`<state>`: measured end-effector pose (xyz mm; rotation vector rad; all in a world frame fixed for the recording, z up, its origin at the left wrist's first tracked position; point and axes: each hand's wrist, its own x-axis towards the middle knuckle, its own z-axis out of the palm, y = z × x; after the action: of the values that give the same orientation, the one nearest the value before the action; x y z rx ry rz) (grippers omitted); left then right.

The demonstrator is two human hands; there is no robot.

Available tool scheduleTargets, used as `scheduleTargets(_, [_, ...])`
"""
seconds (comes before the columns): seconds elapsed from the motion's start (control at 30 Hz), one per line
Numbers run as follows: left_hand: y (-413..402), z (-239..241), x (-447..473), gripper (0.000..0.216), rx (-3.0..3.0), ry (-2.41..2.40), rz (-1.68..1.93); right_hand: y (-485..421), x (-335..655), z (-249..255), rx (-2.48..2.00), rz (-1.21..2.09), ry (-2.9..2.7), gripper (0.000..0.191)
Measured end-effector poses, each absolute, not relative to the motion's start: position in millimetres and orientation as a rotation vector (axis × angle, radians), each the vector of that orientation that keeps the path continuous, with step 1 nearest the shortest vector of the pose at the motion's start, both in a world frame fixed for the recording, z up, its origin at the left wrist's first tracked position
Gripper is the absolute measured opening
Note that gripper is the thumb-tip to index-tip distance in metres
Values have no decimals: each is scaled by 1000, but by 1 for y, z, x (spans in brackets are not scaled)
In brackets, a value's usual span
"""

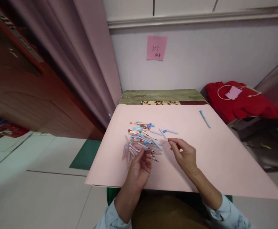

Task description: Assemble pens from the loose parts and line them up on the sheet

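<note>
A heap of pen parts lies on the pink sheet that covers the small table: blue and clear barrels, caps and thin refills. My left hand rests at the near edge of the heap with its fingers curled over a few pieces. My right hand hovers just right of the heap, thumb and forefinger pinched together on something too small to name. A single assembled light blue pen lies apart at the far right of the sheet.
A green patterned table top shows beyond the sheet. A pink note hangs on the wall. Red cloth with a white cord lies right of the table. A curtain and a wooden door stand at the left.
</note>
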<state>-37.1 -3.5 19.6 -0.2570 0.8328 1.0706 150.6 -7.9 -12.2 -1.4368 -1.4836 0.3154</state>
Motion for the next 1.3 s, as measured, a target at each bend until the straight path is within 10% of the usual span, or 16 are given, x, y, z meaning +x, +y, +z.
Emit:
scheduleTargets(0.67, [30,19,-29,8,-180,873,1190,31,170,-70,-1850,263,-1911,24])
scheduleTargets(1.3, [16,8,-9,12,68,805,1283,1,138,28,-1610,342,-1913,16])
